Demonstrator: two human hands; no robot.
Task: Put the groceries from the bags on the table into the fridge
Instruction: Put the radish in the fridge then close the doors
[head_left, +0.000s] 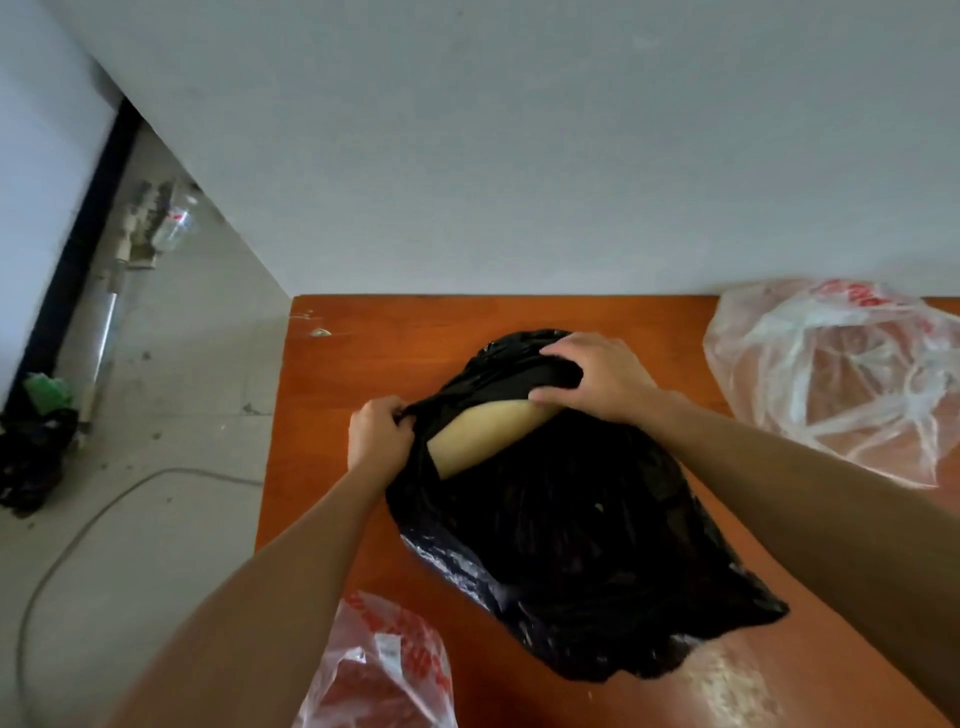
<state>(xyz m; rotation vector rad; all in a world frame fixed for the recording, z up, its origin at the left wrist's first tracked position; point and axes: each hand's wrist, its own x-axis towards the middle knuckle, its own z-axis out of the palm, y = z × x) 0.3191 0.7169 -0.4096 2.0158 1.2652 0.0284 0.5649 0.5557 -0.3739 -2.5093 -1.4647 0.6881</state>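
1. A black plastic bag (571, 545) is being opened on an orange-brown wooden table (374, 332); the unpacking step appears to be in hand, and no fridge is in view.
2. The left hand (378, 435) is closed in a tight fist on a bunched edge of the bag's mouth, which is pulled taut between the two hands.
3. The right hand (597, 376) is laid over the far rim of the mouth, fingers curled on the black film, thumb pressed against a pale item (488, 434).
4. Between the two grips, a smooth, rounded, cream-yellow surface is exposed; what it is cannot be told.
5. The next move likely calls for the mouth to be widened and the pale item drawn out.
6. The film is thin, glossy and crinkled. Two clear, red-printed bags are seen: one (841, 374) right of the right hand, one (384, 670) below the left forearm.
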